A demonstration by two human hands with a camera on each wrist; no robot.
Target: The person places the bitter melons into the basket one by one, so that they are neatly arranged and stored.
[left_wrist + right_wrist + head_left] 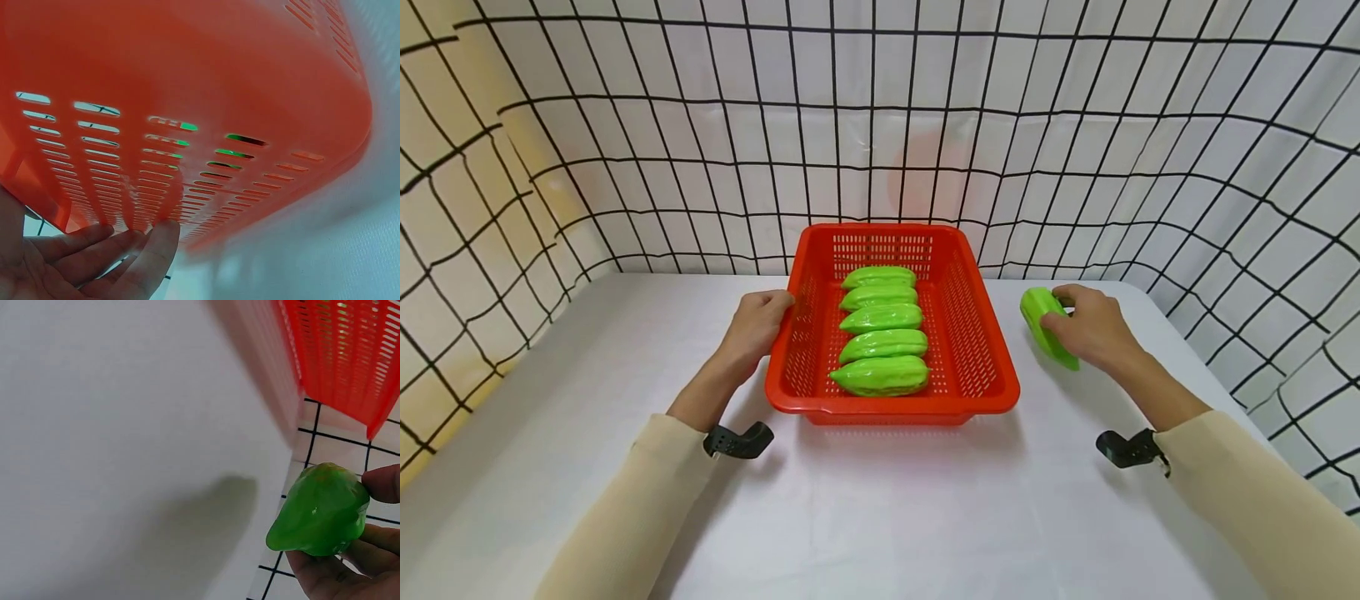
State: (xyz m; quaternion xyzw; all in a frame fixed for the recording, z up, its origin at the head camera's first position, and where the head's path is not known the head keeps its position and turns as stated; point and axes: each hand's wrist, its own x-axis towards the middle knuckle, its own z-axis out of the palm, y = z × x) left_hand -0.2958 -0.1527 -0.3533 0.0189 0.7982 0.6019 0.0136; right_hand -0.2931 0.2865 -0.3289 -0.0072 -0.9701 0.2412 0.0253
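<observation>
A red perforated plastic basket (891, 406) stands on the white table. Inside it, a column of several glossy green ridged gourds (882, 377) lies crosswise. My left hand (760, 327) grips the basket's left rim; in the left wrist view its fingers (153, 259) reach along the outside of the slotted wall. To the right of the basket, my right hand (1090, 323) holds another green gourd (1043, 321) between thumb and fingers. In the right wrist view this gourd (322, 512) appears pointed end first, with its shadow falling on the table beside it.
Black wire grid (880, 104) encloses the table at the back and both sides, with white sheeting behind it. White table surface (895, 508) extends in front of the basket and to either side. A black wrist camera (741, 440) is strapped by each sleeve cuff.
</observation>
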